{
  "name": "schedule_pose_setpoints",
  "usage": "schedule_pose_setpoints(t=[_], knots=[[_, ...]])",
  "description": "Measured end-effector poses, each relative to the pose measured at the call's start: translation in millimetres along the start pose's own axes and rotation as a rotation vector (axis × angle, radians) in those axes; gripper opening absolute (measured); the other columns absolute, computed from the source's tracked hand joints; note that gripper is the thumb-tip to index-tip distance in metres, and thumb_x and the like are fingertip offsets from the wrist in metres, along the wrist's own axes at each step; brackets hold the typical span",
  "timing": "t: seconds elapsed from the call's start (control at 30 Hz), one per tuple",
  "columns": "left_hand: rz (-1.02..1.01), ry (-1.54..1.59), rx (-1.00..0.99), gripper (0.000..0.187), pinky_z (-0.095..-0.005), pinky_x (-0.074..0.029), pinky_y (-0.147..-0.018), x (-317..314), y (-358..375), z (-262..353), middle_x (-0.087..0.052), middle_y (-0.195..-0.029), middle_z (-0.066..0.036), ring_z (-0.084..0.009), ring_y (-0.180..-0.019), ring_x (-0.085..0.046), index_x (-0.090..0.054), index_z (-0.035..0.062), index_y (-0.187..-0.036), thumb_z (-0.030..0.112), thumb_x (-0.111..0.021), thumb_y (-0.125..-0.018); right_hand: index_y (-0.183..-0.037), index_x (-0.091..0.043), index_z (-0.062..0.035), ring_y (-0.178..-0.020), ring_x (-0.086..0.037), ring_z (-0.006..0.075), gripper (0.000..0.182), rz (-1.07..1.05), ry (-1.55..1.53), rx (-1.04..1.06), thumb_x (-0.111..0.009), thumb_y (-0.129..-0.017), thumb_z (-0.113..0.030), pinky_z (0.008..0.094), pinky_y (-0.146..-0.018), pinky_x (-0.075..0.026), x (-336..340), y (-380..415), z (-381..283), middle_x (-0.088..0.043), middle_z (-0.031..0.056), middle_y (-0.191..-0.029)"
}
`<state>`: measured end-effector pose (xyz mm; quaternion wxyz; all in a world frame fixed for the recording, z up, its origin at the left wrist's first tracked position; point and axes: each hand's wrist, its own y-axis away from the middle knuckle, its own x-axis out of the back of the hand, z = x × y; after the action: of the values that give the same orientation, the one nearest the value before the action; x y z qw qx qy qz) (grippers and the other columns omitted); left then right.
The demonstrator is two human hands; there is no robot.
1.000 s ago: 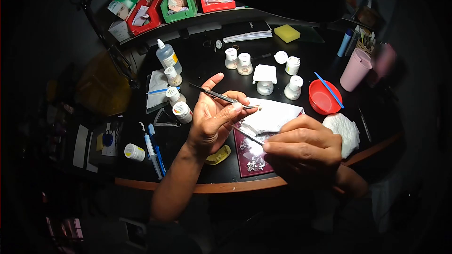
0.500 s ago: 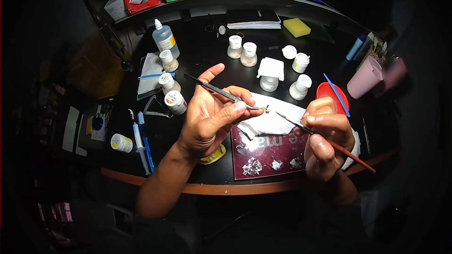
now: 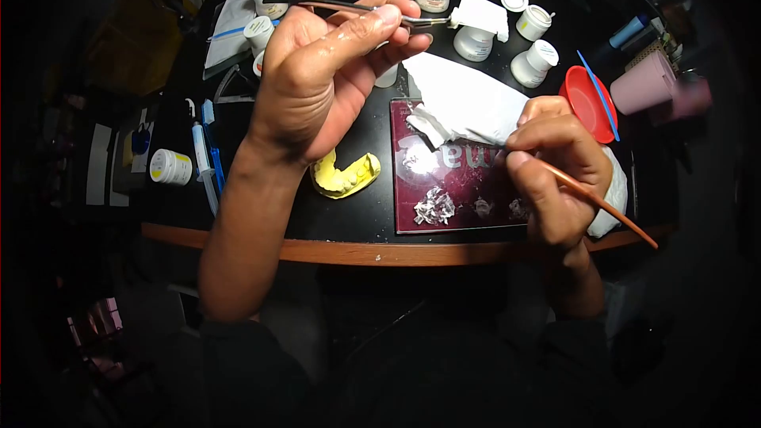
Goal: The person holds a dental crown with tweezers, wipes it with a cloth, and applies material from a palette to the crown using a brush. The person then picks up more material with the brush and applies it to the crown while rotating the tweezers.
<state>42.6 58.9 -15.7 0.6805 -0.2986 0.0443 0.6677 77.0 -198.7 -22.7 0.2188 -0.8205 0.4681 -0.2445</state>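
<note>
My left hand (image 3: 305, 83) is raised on the left, its thumb and fingers closed on slim dark tweezers (image 3: 337, 5). At their tip is a tiny pale piece (image 3: 450, 22), too small to make out well. It appears in front of a white jar (image 3: 474, 45) topped with folded tissue. Pinched in my right hand (image 3: 564, 166) is a thin brush (image 3: 606, 204) with a reddish-brown handle; the bristle end is hidden behind the fingers. That hand is over the right part of a maroon plate (image 3: 412, 198) bearing small white clumps. A white tissue (image 3: 472, 103) overlaps the plate's back.
A yellow dental model (image 3: 347, 176) sits left of the plate. Several white-lidded jars (image 3: 533, 63) stand behind. To the right are a red bowl (image 3: 583, 93) with a blue stick and a pink cup (image 3: 642, 83). The wooden table edge (image 3: 380, 254) runs in front.
The view has tilted down, so the table appears higher. My left hand has risen with the tweezers, away from my right hand. The brush tip, earlier close to the tweezers' tip, is now apart from it.
</note>
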Motion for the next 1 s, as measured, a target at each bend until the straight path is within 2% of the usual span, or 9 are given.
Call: schedule_pose_setpoints(t=[0.07,0.1,0.17,0.2,0.33,0.37,0.53,0.63,1.0], knots=[[0.056,-0.004,0.012,0.060,-0.0443,-0.051,-0.108,5,2,0,-0.061,-0.125,-0.024,-0.0215,-0.107,-0.069,-0.024,-0.0039,-0.149,0.003,-0.060,-0.101,-0.081,-0.070,-0.0004,-0.072,-0.051,0.0104,0.010,-0.121,0.139,-0.061,-0.072,-0.072,0.002,0.0239,-0.059,-0.038,-6,5,4,-0.059,0.0044,-0.076],[0.082,0.001,0.006,0.059,-0.0442,-0.051,-0.109,11,2,-2,-0.061,-0.125,-0.024,-0.0226,-0.108,-0.068,-0.025,-0.0047,-0.148,0.004,-0.060,-0.101,-0.080,-0.071,0.0001,-0.072,-0.055,0.0129,0.009,-0.157,0.178,-0.097,-0.072,-0.071,0.002,0.0258,-0.059,-0.041,-11,7,2,-0.062,0.0060,-0.075],[0.087,-0.012,0.016,0.057,-0.0442,-0.050,-0.110,8,4,-2,-0.063,-0.123,-0.024,-0.0243,-0.111,-0.068,-0.028,-0.0064,-0.146,0.004,-0.061,-0.101,-0.083,-0.069,0.0025,-0.081,-0.059,0.0151,0.007,-0.282,0.237,-0.108,-0.071,-0.077,0.002,0.0271,-0.071,-0.046,-15,8,5,-0.065,0.0109,-0.080],[0.090,-0.019,0.018,0.056,-0.0442,-0.049,-0.110,6,3,-1,-0.064,-0.122,-0.024,-0.0251,-0.112,-0.068,-0.029,-0.0073,-0.146,0.004,-0.061,-0.101,-0.082,-0.069,0.0036,-0.087,-0.065,0.0157,0.005,-0.306,0.235,-0.071,-0.071,-0.077,0.004,0.0263,-0.071,-0.050,-18,8,10,-0.068,0.0121,-0.078],[0.147,0.053,0.067,0.053,-0.0437,-0.050,-0.110,4,3,-1,-0.068,-0.115,-0.025,-0.0276,-0.111,-0.069,-0.035,-0.0092,-0.144,0.005,-0.062,-0.100,-0.083,-0.069,0.0046,-0.087,-0.068,0.0168,0.007,-0.293,0.219,-0.137,-0.069,-0.076,0.008,0.0246,-0.067,-0.051,-24,10,14,-0.069,0.0135,-0.080],[0.167,0.061,0.091,0.046,-0.0436,-0.052,-0.105,-7,5,4,-0.070,-0.113,-0.023,-0.0283,-0.106,-0.070,-0.043,-0.0055,-0.140,0.004,-0.064,-0.100,-0.083,-0.069,0.0049,-0.087,-0.069,0.0173,0.008,-0.293,0.230,-0.126,-0.069,-0.076,0.009,0.0243,-0.066,-0.051,-23,9,14,-0.069,0.0137,-0.081],[0.163,0.001,0.085,0.049,-0.0435,-0.052,-0.105,-16,10,8,-0.069,-0.114,-0.023,-0.0282,-0.106,-0.070,-0.040,-0.0056,-0.141,0.004,-0.063,-0.099,-0.079,-0.072,0.0017,-0.085,-0.071,0.0239,0.010,-0.261,0.269,-0.109,-0.072,-0.070,0.004,0.0304,-0.070,-0.054,-28,8,15,-0.070,0.0123,-0.076],[0.148,-0.027,0.074,0.051,-0.0434,-0.052,-0.105,-16,12,7,-0.069,-0.114,-0.024,-0.0281,-0.107,-0.070,-0.038,-0.0056,-0.142,0.004,-0.063,-0.099,-0.083,-0.072,0.0046,-0.091,-0.067,0.0234,0.012,-0.352,0.304,-0.052,-0.070,-0.072,0.010,0.0287,-0.074,-0.052,-28,5,13,-0.070,0.0109,-0.077],[0.108,-0.110,0.048,0.058,-0.0431,-0.052,-0.106,-14,16,3,-0.068,-0.116,-0.024,-0.0279,-0.108,-0.070,-0.031,-0.0057,-0.146,0.003,-0.063,-0.099,-0.086,-0.074,0.0036,-0.091,-0.066,0.0233,0.014,-0.344,0.340,-0.083,-0.072,-0.072,0.009,0.0304,-0.078,-0.052,-34,7,11,-0.071,0.0087,-0.077]])
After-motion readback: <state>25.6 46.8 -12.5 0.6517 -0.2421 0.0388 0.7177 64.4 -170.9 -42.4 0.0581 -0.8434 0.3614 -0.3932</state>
